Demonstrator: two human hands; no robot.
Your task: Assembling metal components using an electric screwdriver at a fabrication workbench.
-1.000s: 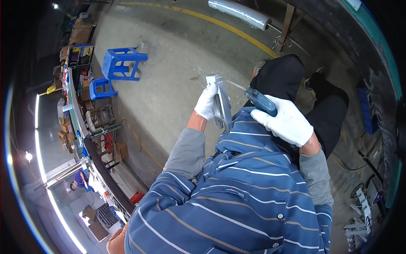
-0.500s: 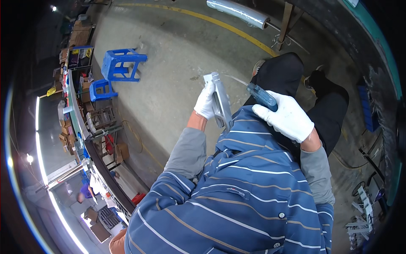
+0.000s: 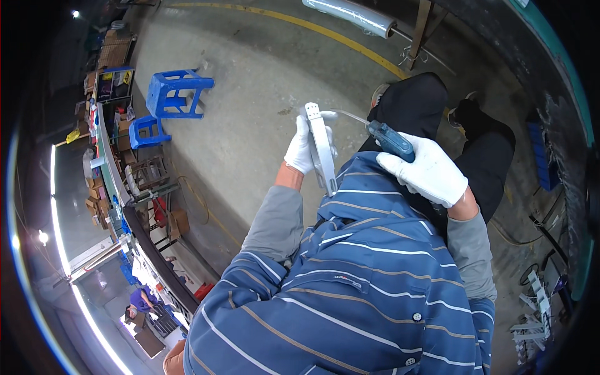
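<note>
We look down at a wide floor of grey concrete, with some small dark stains and a yellow line running across its far part. Above the floor we see the left gloved hand, which is closed around a pale metal channel. This channel stands lengthwise in front of the striped shirt, its lower end beside the hem. The right gloved hand is wrapped around a dark blue tool handle, from which a thin rod goes toward the upper end of the channel; whether it touches there, we cannot tell.

Near the left edge of the floor stand two blue plastic stools, the larger one just beside the smaller one. Further left, a long workbench is crowded with boxes and bags, and behind it bright tube lights shine. A co-worker in purple is leaning there, small in our view. At the far edge of the floor, a roll of clear film sits on a rod beside a wooden post. At the right edge we find a blue crate and, nearer to us, a heap of pale metal pieces.
</note>
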